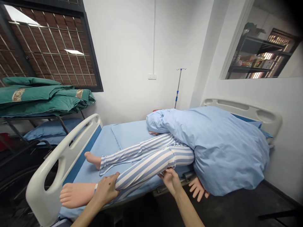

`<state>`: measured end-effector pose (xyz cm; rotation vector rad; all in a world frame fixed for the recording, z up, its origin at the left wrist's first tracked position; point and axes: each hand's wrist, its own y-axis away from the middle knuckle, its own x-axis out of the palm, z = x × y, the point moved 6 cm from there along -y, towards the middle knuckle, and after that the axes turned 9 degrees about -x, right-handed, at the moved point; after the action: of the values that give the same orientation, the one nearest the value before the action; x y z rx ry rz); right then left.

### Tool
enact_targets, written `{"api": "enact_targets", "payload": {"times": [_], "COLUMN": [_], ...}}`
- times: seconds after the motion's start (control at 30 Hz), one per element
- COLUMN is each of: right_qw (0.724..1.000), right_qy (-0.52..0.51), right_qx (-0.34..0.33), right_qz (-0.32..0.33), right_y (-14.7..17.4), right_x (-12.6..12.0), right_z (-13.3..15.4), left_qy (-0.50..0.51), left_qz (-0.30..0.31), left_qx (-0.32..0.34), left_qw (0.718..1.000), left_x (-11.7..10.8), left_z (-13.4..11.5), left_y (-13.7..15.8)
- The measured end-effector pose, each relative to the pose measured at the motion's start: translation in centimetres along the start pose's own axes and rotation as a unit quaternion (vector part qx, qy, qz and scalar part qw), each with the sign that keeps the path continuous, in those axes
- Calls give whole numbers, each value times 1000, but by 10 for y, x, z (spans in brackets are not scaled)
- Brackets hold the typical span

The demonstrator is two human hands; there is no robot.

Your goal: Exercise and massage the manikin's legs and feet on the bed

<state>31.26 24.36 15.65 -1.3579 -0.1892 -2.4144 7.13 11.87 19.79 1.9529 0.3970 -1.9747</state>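
Observation:
A manikin lies on a hospital bed, its legs in blue-and-white striped trousers (144, 167). My left hand (106, 188) is wrapped round the near leg just above the ankle, over the trouser cuff. Beyond it the manikin's bare near foot (77, 194) points toward the foot of the bed. At the underside of the same leg, near the knee, my right hand (171, 181) has its fingers curled against the trouser cloth; some fingertips are hidden. The far leg lies straight, its bare foot (93, 160) on the sheet. A light blue quilt (213, 145) covers the upper body.
The manikin's hand (198, 189) hangs over the near bed edge. A cream footboard (44, 176) stands at left and a headboard (267, 118) at right. Behind the bed rises an IV pole (178, 88). Folded green bedding (44, 97) lies on a rack beneath the barred window.

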Motion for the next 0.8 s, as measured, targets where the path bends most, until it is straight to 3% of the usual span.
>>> {"api": "enact_targets", "payload": {"times": [0.3,0.6,0.8], "right_qw": [998,989,987], "right_qy": [-59,-118,-130], "right_qx": [34,85,87], "right_qz": [-7,-37,-35], "right_y": [1,2,-1], "right_x": [-3,-13,-16], "right_z": [-22,-73,-78], "left_qy": [-55,-121,-129], "left_qz": [-17,-8,-13], "left_qx": [32,56,63], "left_qw": [998,991,990], "left_x": [-45,-102,-108], "left_z": [7,-2,-9], "left_y": [14,19,23]}}
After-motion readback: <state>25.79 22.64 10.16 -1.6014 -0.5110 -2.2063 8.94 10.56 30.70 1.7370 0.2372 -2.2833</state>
